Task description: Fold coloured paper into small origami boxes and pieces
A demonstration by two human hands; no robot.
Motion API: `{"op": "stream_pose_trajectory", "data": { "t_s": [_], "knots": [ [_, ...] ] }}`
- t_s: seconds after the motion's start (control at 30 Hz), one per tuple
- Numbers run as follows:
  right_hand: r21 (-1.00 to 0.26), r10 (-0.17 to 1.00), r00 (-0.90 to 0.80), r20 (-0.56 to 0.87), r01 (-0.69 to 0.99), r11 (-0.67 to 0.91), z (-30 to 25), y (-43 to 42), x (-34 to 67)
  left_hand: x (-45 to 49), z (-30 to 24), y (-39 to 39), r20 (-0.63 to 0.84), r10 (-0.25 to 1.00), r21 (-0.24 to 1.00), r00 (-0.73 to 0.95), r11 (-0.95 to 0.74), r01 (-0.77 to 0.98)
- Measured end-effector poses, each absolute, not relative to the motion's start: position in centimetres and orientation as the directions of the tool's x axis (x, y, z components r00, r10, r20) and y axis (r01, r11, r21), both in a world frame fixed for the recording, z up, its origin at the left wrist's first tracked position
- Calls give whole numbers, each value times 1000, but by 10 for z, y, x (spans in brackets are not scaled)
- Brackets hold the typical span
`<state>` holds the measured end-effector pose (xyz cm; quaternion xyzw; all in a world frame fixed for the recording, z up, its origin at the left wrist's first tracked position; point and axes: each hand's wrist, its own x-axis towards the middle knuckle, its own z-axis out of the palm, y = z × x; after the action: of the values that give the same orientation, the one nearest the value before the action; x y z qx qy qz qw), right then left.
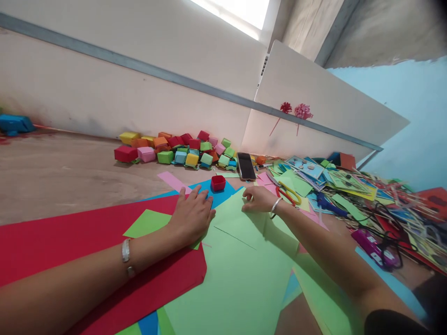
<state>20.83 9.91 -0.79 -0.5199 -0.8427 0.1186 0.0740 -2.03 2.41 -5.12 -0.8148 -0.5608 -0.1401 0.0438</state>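
A large light green sheet of paper (230, 274) lies in front of me, with a thin dark line across its upper part. My left hand (192, 216) rests flat, fingers spread, by the sheet's left edge and over a smaller bright green piece (148, 223). Under that arm is a big red sheet (104, 218). At the top edge of the light green sheet, my right hand (258, 199) is closed, its curled fingers and thumb at the paper's edge. Just beyond the hands, a small open red paper box (218, 183) sits on a blue sheet (206, 184).
Several coloured paper boxes (174, 151) are piled along the wall. A phone (246, 166) lies beside them. To the right are yellow-handled scissors (290, 191), a blue glue gun (330, 204), a purple power strip (373, 249) with cords, and heaped paper scraps (310, 172).
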Motion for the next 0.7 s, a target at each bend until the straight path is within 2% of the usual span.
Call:
{"op": "stream_pose_trajectory", "data": {
  "t_s": [0.13, 0.3, 0.4, 0.5, 0.6, 0.67, 0.7],
  "knots": [
    [-326, 910, -411, -48, 868, 375, -10, 94, 210, -21, -52, 22, 346, 870, 143, 351, -419, 897],
    [-539, 878, -474, -60, 756, 371, 1, 91, 209, -22, -47, 23, 432, 825, 300, 364, -512, 805],
    [-687, 866, -500, -2, 629, 362, 2, 76, 212, -22, -45, 25, 459, 807, 432, 372, -568, 700],
    [-798, 875, -467, 126, 476, 369, 3, 54, 214, -22, -42, 23, 461, 804, 562, 375, -592, 578],
    [-847, 884, -323, 338, 306, 435, 13, 38, 219, -23, -37, 17, 477, 833, 678, 281, -552, 484],
    [-873, 881, -116, 459, 125, 472, 23, 35, 223, -23, -33, 13, 479, 859, 755, 179, -507, 415],
    [-888, 889, -22, 457, 42, 458, 26, 35, 225, -24, -31, 12, 468, 872, 793, 142, -485, 369]
  ]
}}
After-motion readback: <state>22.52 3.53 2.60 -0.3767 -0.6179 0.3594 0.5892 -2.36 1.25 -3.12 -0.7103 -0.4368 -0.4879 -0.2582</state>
